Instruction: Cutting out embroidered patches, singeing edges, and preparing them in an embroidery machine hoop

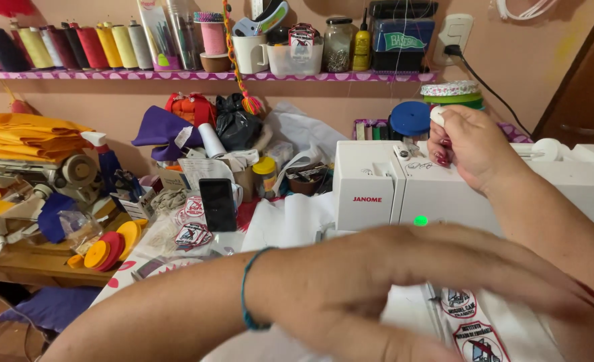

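Machine (pixel 377 188): white, boxy, green light lit, on counter (pixel 15 258) | right hand (pixel 468 147): on machine top, grip pinching white knob (pixel 437 115) | left hand (pixel 377 288): blurred, flat, fingers spread over white cloth (pixel 290 221), holding nothing

Warm, even indoor light, soft shadows; the left hand (pixel 377 281) smeared by motion blur

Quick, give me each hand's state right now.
Left hand: open, fingers spread, blurred over the white cloth, holding nothing.
Right hand: on top of the sewing machine, pinching a small white piece.
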